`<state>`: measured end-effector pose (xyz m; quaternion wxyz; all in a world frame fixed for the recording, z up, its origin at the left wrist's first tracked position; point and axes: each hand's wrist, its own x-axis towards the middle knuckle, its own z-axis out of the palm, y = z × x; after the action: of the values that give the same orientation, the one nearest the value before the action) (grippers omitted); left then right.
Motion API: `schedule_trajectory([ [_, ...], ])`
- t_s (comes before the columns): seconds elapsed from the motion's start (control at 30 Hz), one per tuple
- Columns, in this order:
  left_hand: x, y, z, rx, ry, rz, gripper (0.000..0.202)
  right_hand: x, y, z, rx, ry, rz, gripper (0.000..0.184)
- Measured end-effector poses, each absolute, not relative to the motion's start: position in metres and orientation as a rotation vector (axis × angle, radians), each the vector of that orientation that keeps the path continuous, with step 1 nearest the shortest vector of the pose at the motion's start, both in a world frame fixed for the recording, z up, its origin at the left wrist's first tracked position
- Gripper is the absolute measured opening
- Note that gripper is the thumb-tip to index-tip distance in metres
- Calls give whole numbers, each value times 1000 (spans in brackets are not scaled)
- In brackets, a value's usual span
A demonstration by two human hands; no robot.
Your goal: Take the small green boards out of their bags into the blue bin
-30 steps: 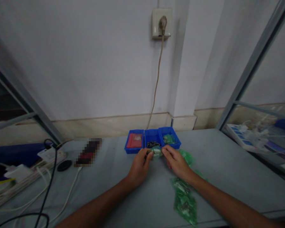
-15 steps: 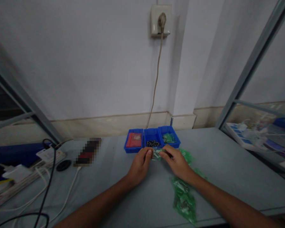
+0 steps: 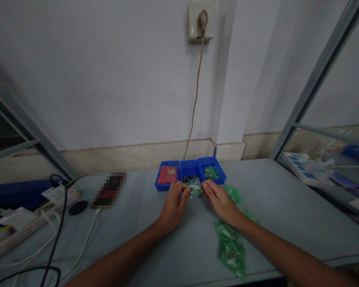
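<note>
Between my two hands is a small clear plastic bag (image 3: 194,188) with a greenish tint; what it contains is too blurred to name. My left hand (image 3: 174,203) pinches its left end, and my right hand (image 3: 217,198) grips its right end. Just behind stand three joined blue bins. The left bin (image 3: 158,184) holds a red packet (image 3: 168,174). Dark, shiny small parts (image 3: 190,178) lie in the middle bin (image 3: 190,164). Small green bags (image 3: 211,172) fill part of the right bin (image 3: 222,175). Beside my right forearm lie green plastic bags (image 3: 231,249) with metallic-looking pieces inside.
At the left are a pixelated phone-like object (image 3: 109,191) on a white cable (image 3: 89,235), a round black disc (image 3: 78,207) and a power strip (image 3: 20,235). A black cord (image 3: 60,227) crosses there. A wall socket (image 3: 201,22) holds a plug. Metal frame posts flank the grey table (image 3: 290,207).
My hands have drawn slightly apart, and the plastic bag between them looks more stretched and bunched. The whole view has shifted a little.
</note>
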<state>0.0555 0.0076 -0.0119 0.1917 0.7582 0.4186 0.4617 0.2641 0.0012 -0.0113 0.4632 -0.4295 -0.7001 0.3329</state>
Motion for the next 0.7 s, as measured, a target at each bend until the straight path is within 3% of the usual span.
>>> schedule_trajectory([
  [0.07,55,9,-13,2081,1210,1274,34,264,-2,-8,-1011,-1766,674,27],
  [0.13,55,9,-14,2059,1199,1239,35,265,-4,-4,-966,-1822,594,41],
  [0.2,55,9,-16,2053,1177,1221,36,265,-5,-1,-932,-1888,578,42],
  [0.3,55,9,-17,2077,1141,1191,39,266,-4,0,-929,-1928,588,16],
  [0.43,56,11,-18,2091,1143,1151,42,267,-1,-4,-1007,-1886,663,31],
  [0.6,56,13,-21,1910,1205,1159,44,265,-2,-5,-956,-1890,624,13],
  [0.7,56,15,-23,1799,1174,1160,44,265,-4,-3,-899,-1947,579,24],
])
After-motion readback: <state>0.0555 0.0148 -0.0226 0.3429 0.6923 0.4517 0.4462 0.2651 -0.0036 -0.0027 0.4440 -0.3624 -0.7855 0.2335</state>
